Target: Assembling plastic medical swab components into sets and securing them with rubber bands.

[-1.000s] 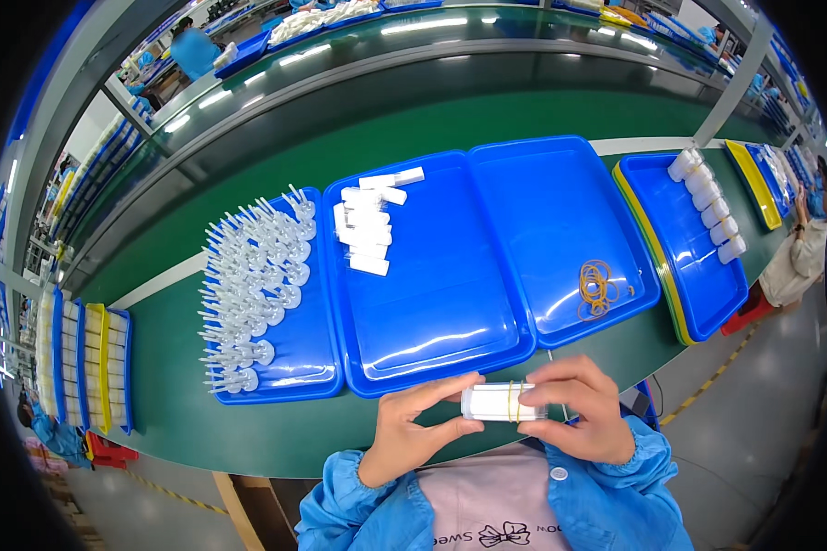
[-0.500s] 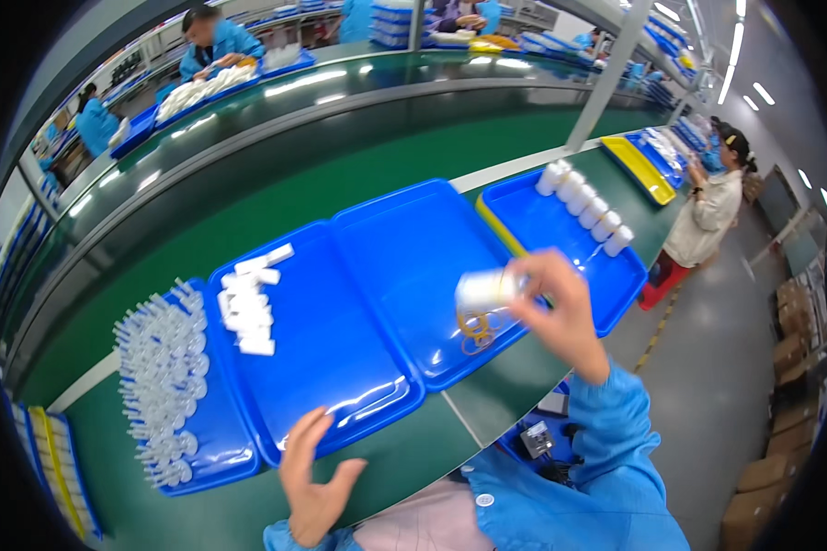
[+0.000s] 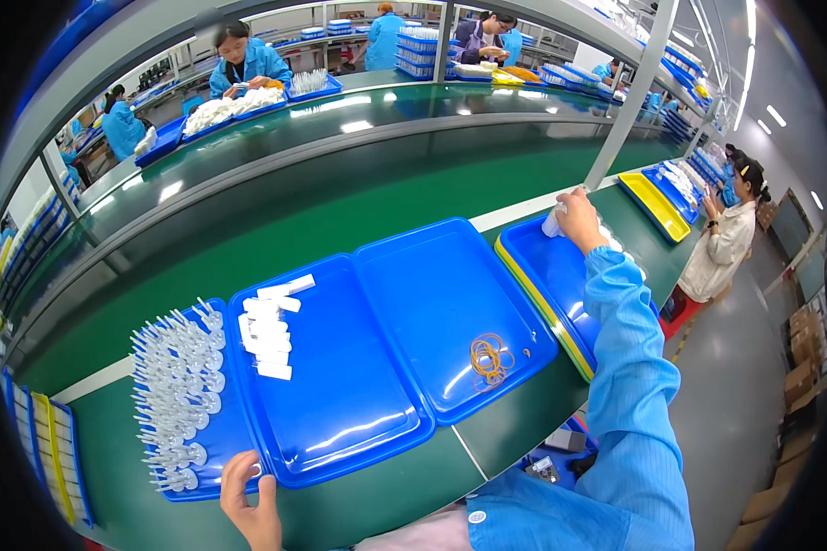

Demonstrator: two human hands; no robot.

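Note:
At the far right tray point(image 3: 574, 308), my right hand point(image 3: 579, 220) is closed round a white cylindrical bundle point(image 3: 552, 223) at the far end of a row. My hand and sleeve hide much of the other white bundles point(image 3: 616, 241). Low on the left, my left hand point(image 3: 251, 500) has its thumb and finger curled together by the near corner of the tray of clear plastic pieces point(image 3: 179, 395). A small pale thing shows between those fingertips, too little to name. These clear pieces have thin stems and rounded ends.
White rectangular pieces point(image 3: 268, 331) lie in a blue tray point(image 3: 340, 367). Tan rubber bands point(image 3: 492, 360) sit in the blue tray point(image 3: 432, 303) beside it. A metal post point(image 3: 632, 96) rises beyond the bench. A person point(image 3: 721, 230) works at the right; others work across the belt.
My right hand has carried the white bundle away from above the rubber bands to the far right tray's row. My left hand has moved left and nearer, and its fingers have closed.

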